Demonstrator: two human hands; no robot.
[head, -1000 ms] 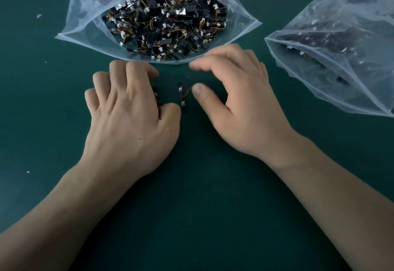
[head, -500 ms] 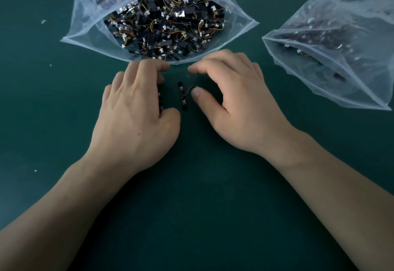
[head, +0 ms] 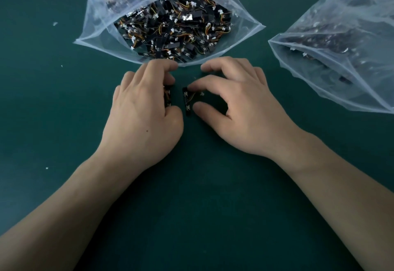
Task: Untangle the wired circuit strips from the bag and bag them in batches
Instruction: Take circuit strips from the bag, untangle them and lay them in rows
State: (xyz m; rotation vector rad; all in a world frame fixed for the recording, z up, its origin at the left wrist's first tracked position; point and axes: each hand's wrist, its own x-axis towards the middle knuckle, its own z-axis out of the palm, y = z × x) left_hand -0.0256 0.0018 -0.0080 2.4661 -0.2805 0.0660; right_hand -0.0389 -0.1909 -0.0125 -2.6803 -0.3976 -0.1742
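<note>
Your right hand (head: 234,108) pinches a strip (head: 187,102) on the mat (head: 191,206), just below the bag (head: 96,43). Your left hand (head: 145,110) curls round a stack (head: 167,97). The strip's wire (head: 193,96) could snag that stack.

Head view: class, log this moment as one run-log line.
left hand: grips strip stack | right hand: pinches single strip | open bag: full of strips, beyond hands

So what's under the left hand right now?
Black strips with orange wire peek out by the thumb of the left hand. The palm covers the rest, so their number is hidden.
</note>
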